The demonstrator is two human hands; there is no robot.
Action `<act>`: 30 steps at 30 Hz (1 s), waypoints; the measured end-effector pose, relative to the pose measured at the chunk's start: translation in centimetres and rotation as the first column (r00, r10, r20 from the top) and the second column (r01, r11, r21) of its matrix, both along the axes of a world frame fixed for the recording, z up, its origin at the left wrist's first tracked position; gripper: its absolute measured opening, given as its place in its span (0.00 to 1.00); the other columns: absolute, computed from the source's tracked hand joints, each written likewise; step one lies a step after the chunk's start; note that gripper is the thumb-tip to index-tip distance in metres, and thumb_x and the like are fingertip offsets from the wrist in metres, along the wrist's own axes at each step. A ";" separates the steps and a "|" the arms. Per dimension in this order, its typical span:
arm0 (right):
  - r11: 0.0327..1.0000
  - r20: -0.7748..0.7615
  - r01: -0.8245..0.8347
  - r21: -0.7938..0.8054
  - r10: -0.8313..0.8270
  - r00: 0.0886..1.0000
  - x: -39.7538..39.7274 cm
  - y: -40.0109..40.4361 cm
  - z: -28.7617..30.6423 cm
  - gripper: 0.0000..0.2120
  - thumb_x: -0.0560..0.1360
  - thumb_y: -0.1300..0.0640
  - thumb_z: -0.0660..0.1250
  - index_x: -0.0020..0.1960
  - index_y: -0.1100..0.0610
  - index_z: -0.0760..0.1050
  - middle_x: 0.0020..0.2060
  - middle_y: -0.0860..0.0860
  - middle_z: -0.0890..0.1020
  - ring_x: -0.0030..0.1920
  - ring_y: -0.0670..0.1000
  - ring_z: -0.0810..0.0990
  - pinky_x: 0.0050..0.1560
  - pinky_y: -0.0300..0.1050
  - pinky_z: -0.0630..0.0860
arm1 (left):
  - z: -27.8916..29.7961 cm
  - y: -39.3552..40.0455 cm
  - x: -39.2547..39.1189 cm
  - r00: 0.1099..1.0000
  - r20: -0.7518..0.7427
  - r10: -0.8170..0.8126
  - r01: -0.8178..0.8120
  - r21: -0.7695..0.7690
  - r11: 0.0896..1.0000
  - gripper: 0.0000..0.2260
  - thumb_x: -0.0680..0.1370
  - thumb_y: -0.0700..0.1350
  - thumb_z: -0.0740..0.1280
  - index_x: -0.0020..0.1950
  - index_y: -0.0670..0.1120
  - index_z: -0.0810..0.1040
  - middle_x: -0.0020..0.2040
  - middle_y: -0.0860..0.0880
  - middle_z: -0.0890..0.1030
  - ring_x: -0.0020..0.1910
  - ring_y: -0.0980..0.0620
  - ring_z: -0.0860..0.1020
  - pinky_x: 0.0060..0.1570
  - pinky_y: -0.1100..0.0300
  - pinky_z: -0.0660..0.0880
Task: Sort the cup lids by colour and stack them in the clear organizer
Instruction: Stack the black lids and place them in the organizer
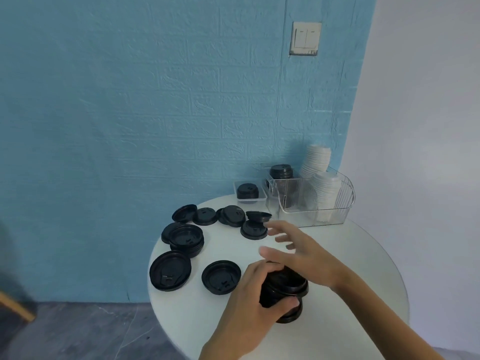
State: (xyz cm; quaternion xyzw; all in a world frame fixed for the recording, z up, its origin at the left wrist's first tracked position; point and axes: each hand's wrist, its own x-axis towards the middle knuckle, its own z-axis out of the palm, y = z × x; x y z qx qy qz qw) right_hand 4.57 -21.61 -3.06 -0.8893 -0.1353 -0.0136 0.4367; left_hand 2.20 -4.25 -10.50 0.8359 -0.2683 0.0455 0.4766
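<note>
My left hand point(255, 304) grips a stack of black lids point(284, 288) just above the white round table point(363, 268). My right hand point(301, 253) hovers over that stack with fingers spread, holding nothing. Loose black lids lie across the table's left half: one upside down point(221, 277), a larger one point(170, 271), a short pile point(187, 239) and several more near the back point(233, 216). The clear organizer point(298, 188) at the back right holds white lid stacks point(326, 196) and a black lid stack point(281, 172).
A small clear tray point(237, 187) with black lids point(247, 191) sits left of the organizer. The blue brick-pattern wall with a light switch point(305, 38) stands right behind the table. The table's left edge drops to a grey floor.
</note>
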 end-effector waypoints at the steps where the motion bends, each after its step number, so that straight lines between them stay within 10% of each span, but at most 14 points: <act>1: 0.998 0.037 -0.021 -0.056 0.023 0.999 0.7 1.2 0.5 0.31 0.71 0.32 0.72 0.71 0.37 0.69 0.65 0.36 0.74 0.65 0.37 0.72 0.62 0.36 0.69 | 0.0 0.0 0.1 1.000 -0.004 -0.001 0.001 0.000 1.000 0.25 0.72 0.63 0.71 0.67 0.68 0.68 0.64 0.67 0.71 0.66 0.66 0.71 0.65 0.63 0.71; 7: 0.783 -0.172 -0.281 -0.555 0.222 0.960 4.6 8.1 1.8 0.38 0.72 0.33 0.72 0.77 0.43 0.64 0.70 0.48 0.72 0.69 0.51 0.72 0.70 0.52 0.70 | -0.1 -0.2 0.1 0.998 -0.061 0.013 -0.012 0.028 1.000 0.25 0.71 0.64 0.72 0.63 0.73 0.65 0.65 0.71 0.69 0.67 0.70 0.67 0.69 0.66 0.66; 12: 0.591 -0.259 -0.336 -0.733 0.214 0.942 5.9 10.9 0.9 0.50 0.66 0.33 0.77 0.80 0.41 0.56 0.73 0.50 0.69 0.73 0.56 0.69 0.71 0.58 0.69 | -0.4 -0.3 0.4 0.995 -0.087 0.039 -0.036 0.033 0.999 0.28 0.69 0.66 0.73 0.66 0.71 0.67 0.65 0.70 0.73 0.66 0.74 0.67 0.64 0.74 0.64; 17: 0.598 -0.144 -0.270 -0.755 0.250 0.957 6.0 10.3 0.6 0.43 0.65 0.43 0.79 0.75 0.46 0.63 0.61 0.54 0.77 0.61 0.58 0.77 0.60 0.56 0.77 | -0.1 -0.1 0.2 0.995 -0.101 0.013 -0.011 0.022 1.000 0.26 0.71 0.62 0.74 0.67 0.69 0.67 0.58 0.75 0.68 0.55 0.83 0.63 0.56 0.78 0.63; 24: 0.983 0.182 -0.068 -0.171 0.100 0.978 3.3 3.4 2.6 0.30 0.63 0.50 0.81 0.59 0.41 0.70 0.54 0.47 0.76 0.54 0.48 0.76 0.56 0.43 0.75 | -0.1 0.0 0.1 0.998 -0.065 -0.016 0.015 -0.010 1.000 0.27 0.68 0.65 0.71 0.66 0.68 0.69 0.66 0.70 0.69 0.64 0.69 0.71 0.65 0.65 0.70; 30: 0.919 -0.059 0.057 0.390 -0.037 0.998 -1.3 0.6 0.6 0.26 0.68 0.40 0.70 0.58 0.54 0.70 0.45 0.50 0.76 0.46 0.47 0.77 0.51 0.42 0.75 | 0.0 0.0 0.1 0.997 -0.069 -0.029 0.028 -0.022 0.999 0.26 0.69 0.65 0.70 0.66 0.69 0.68 0.67 0.70 0.69 0.66 0.70 0.70 0.66 0.67 0.69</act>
